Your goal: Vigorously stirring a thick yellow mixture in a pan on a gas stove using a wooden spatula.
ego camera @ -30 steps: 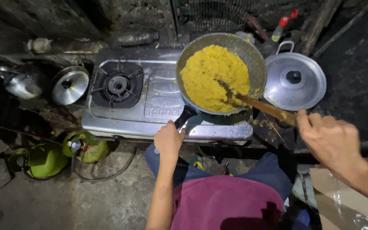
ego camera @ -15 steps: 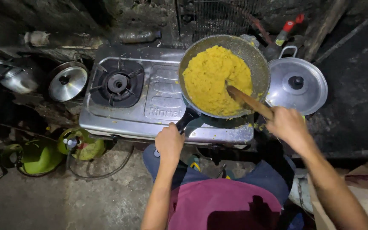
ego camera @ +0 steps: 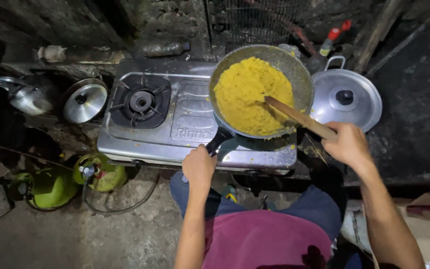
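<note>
The right hand (ego camera: 348, 145), which a second ago was hovering free, is now closing around the wooden spatula (ego camera: 298, 118), its blade digging into the yellow food (ego camera: 251, 94). The left hand (ego camera: 199, 165) is gripping the handle of the frying pan (ego camera: 302, 82), sitting on the stove (ego camera: 185, 127)'s right burner, so stirring is resuming.

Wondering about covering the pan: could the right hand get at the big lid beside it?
Probably yes: the pot lid lies uncovered just beyond the right hand, though that hand now holds the wooden spatula.
</note>
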